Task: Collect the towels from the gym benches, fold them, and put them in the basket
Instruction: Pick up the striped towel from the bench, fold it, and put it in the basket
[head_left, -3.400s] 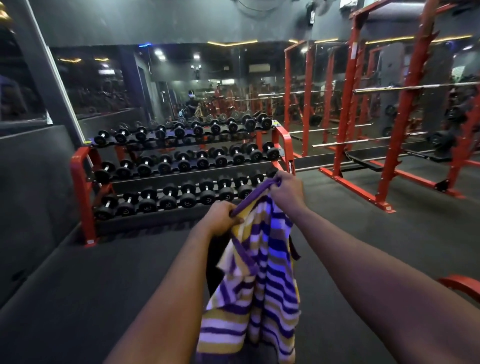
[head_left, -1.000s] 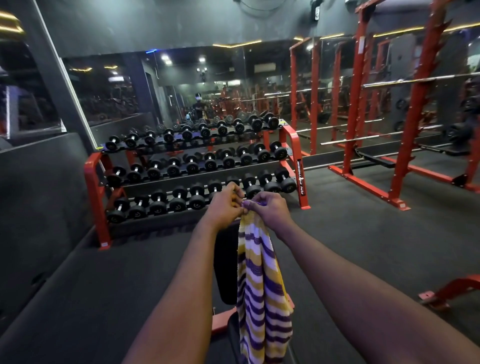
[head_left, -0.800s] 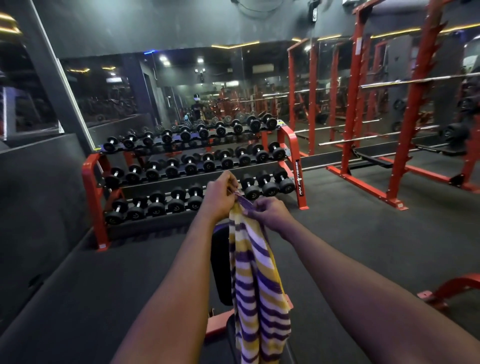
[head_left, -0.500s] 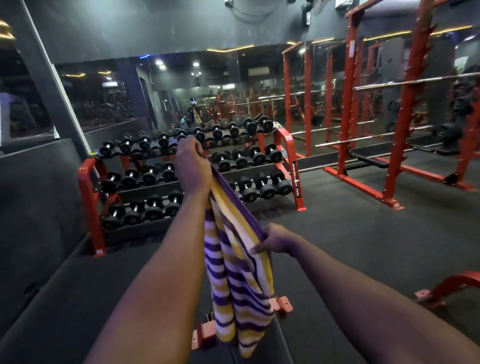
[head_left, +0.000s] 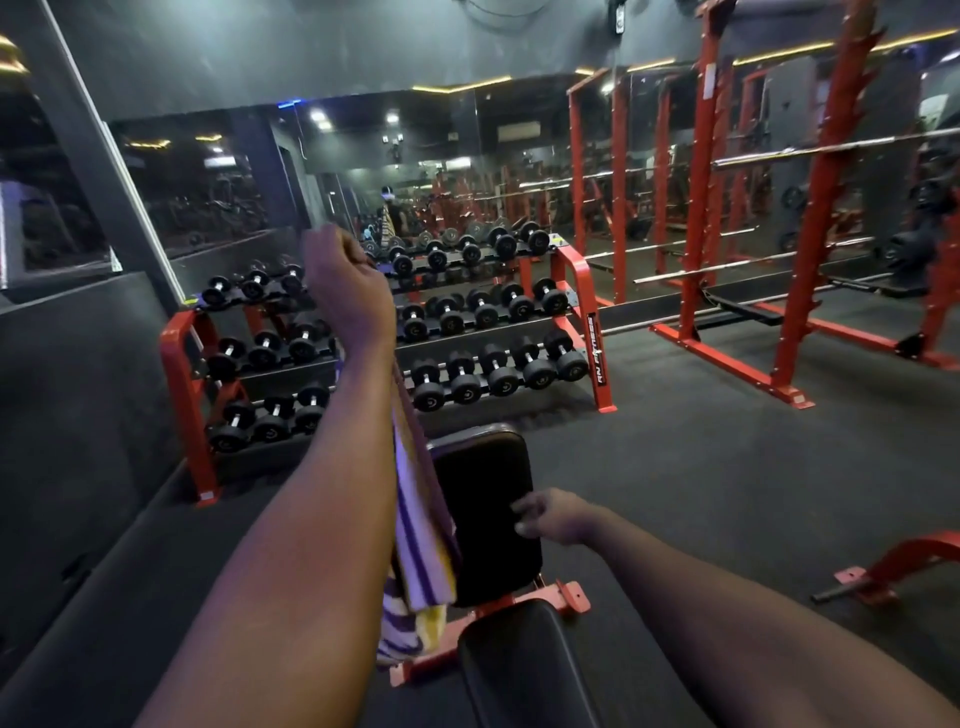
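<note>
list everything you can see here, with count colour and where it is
towel: one, purple, yellow and white stripes, hanging from the raised left hand beside the bench
bench: one, black pads on a red frame, bottom centre
dumbbell rack: one, red, three tiers, in front of the mirror
dumbbells: many, black, in rows on all three tiers
mirror: large wall panels, behind the rack
squat racks: red uprights, exact count unclear, right side
barbell: one clearly seen, silver, across the right rack
floor: dark grey, all round
red frame piece: one, far right edge, low
left hand: raised, fist closed on the towel
right hand: low over the bench, holding nothing
</note>
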